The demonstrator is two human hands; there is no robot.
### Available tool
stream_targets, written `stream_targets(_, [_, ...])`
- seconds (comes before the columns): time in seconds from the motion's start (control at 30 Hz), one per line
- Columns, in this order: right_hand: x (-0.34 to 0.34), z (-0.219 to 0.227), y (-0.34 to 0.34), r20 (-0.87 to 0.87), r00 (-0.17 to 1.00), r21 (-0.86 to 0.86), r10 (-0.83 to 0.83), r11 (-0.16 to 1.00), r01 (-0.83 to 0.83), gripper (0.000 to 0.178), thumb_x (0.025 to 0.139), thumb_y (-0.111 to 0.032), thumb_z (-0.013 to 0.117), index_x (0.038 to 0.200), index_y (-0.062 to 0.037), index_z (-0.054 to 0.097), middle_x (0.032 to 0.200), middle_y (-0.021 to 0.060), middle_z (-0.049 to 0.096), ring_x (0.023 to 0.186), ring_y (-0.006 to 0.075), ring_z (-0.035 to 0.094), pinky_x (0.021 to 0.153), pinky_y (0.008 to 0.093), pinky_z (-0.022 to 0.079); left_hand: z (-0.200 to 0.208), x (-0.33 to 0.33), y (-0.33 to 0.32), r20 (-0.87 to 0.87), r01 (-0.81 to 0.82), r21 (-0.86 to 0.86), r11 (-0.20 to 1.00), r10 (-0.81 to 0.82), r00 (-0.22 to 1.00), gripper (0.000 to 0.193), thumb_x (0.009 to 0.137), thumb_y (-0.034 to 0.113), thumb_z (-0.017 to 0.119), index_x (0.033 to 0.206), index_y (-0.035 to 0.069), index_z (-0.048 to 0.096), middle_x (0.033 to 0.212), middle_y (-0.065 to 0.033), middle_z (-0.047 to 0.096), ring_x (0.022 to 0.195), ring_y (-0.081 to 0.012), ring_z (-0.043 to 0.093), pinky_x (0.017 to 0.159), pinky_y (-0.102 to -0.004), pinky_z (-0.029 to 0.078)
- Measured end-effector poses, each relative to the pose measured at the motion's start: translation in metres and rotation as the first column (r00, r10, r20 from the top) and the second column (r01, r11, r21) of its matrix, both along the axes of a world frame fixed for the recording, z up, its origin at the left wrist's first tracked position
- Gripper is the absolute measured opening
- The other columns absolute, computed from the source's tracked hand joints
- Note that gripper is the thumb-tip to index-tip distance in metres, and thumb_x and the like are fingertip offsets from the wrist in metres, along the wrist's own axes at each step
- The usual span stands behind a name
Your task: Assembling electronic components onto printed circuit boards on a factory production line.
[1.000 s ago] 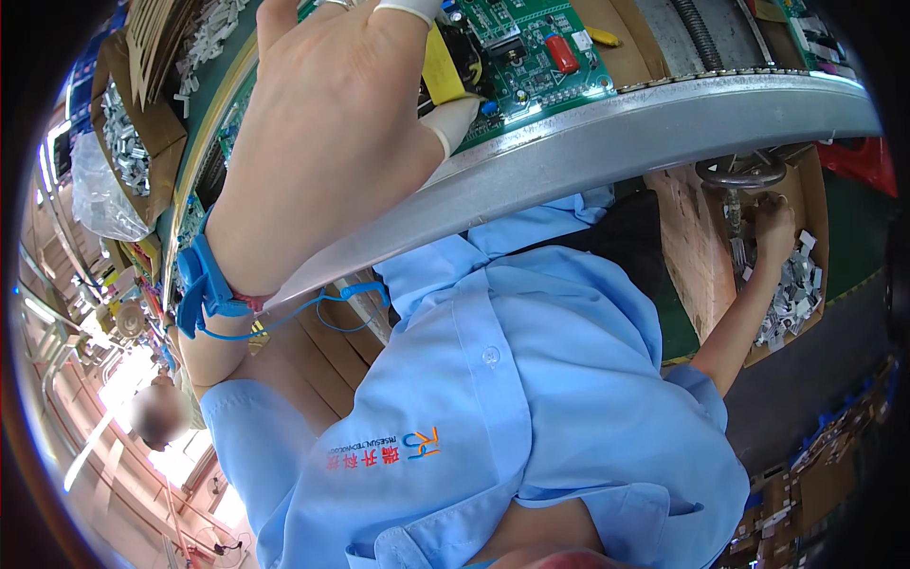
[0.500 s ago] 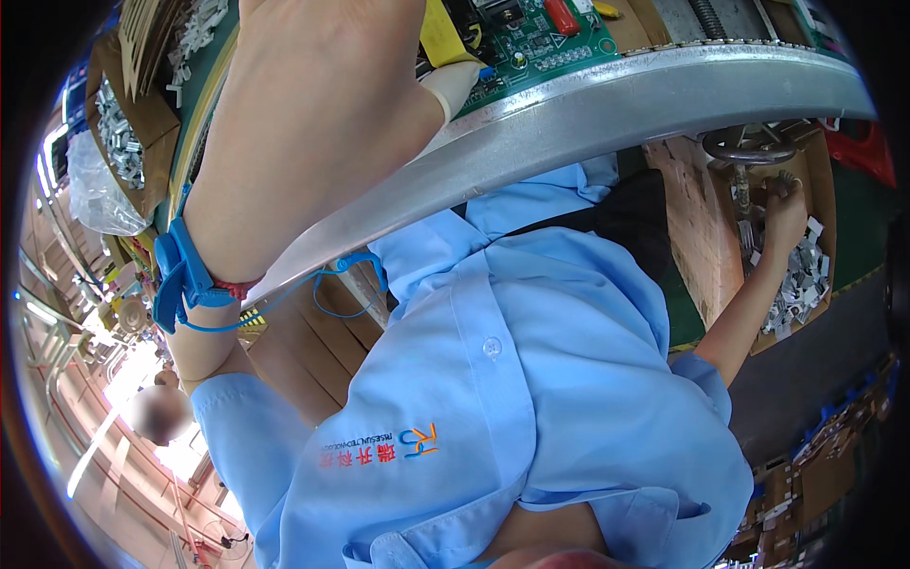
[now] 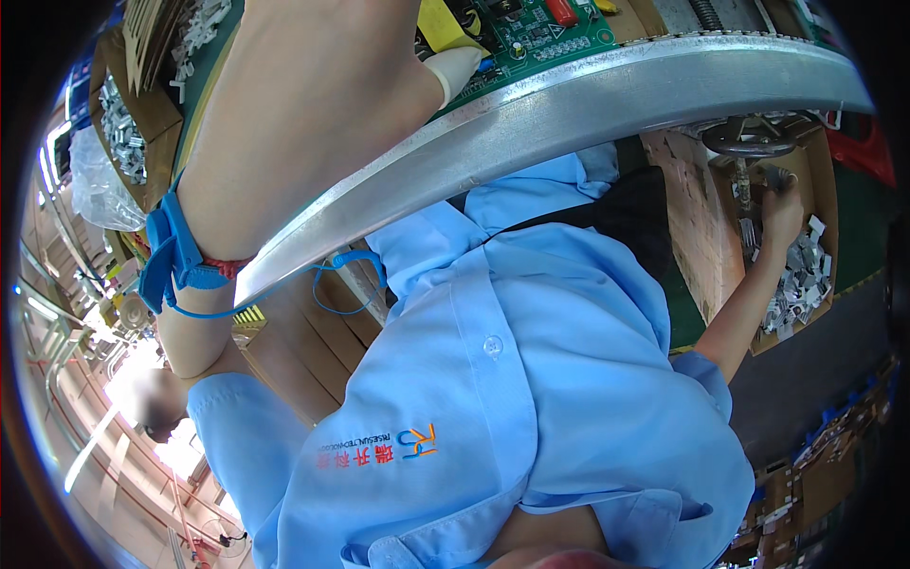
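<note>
The left hand (image 3: pixel 332 85) reaches over a green circuit board (image 3: pixel 559 47), its thumb, capped by a white finger cot (image 3: pixel 455 74), at the board's near edge. Its fingers run out past the upper edge of the view, so I cannot tell whether they are spread or clamped on anything. Right by that thumb tip sits a small blue component (image 3: pixel 486 64); just beyond the thumb is a yellow-wrapped transformer (image 3: pixel 450 27), and farther to the thumb's right a red capacitor (image 3: pixel 561 11).

On the near side of the left hand, a curved-looking metal rail (image 3: pixel 588 95) runs along the board. Behind that hand, the wrist wears a blue wrist strap (image 3: pixel 175 242) with a thin blue cord (image 3: pixel 213 314), and a red band (image 3: pixel 227 266) beside it.

The right hand (image 3: pixel 782 213) is well apart, over an open cardboard box (image 3: pixel 823 175). Its fingers look curled, perhaps around a small dark piece, but they are too small to tell if they are closed on it. Loose silvery metal pieces (image 3: pixel 806 275) lie in the box on the wrist's near side. Just beyond the right fingers is a dark handwheel (image 3: pixel 749 142), and a red object (image 3: pixel 863 147) lies to their right.
</note>
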State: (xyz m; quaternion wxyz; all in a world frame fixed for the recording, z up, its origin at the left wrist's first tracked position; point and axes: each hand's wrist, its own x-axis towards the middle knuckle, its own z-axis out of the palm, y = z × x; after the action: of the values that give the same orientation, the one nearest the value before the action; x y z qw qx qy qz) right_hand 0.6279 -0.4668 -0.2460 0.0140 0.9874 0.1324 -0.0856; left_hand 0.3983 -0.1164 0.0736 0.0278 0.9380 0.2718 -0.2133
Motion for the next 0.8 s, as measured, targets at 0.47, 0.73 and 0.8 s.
stream_targets(0.47, [0.020, 0.001, -0.012, 0.074, 0.993, 0.290, -0.093, 0.955, 0.068, 0.054, 0.082, -0.051, 0.070, 0.119, -0.0130, 0.066, 0.100, 0.0109, 0.072, 0.096, 0.0292, 0.068, 0.083, 0.0403, 0.050, -0.046, -0.045, 0.063, 0.825, 0.719, -0.055, 0.693, -0.374, 0.423, 0.013, 0.070, 0.003, 0.060, 0.075, -0.009, 0.060, 0.055, -0.0149, 0.053, 0.053, -0.0296, 0.050, 0.101, -0.0420, 0.032])
stream_targets(0.73, [0.023, 0.009, -0.015, 0.113, 0.990, 0.274, -0.086, 0.960, 0.052, 0.049, 0.081, -0.047, 0.072, 0.113, -0.0101, 0.068, 0.096, 0.0110, 0.072, 0.091, 0.0283, 0.069, 0.081, 0.0391, 0.050, 0.000, -0.008, 0.033, 0.048, 0.023, -0.239, 0.971, -0.012, 0.999, 0.016, 0.064, 0.000, 0.052, 0.071, -0.013, 0.060, 0.054, -0.0214, 0.057, 0.050, -0.0336, 0.059, 0.074, -0.0420, 0.052])
stream_targets(0.8, [0.020, 0.017, -0.008, 0.115, 0.989, 0.325, -0.088, 0.944, 0.046, 0.047, 0.080, -0.046, 0.072, 0.111, -0.0099, 0.069, 0.097, 0.0112, 0.073, 0.092, 0.0277, 0.069, 0.082, 0.0385, 0.050, 0.001, -0.030, 0.039, 0.084, 0.120, -0.267, 0.956, -0.101, 0.991, 0.019, 0.064, 0.000, 0.052, 0.073, -0.014, 0.061, 0.055, -0.0229, 0.057, 0.050, -0.0343, 0.060, 0.068, -0.0413, 0.053])
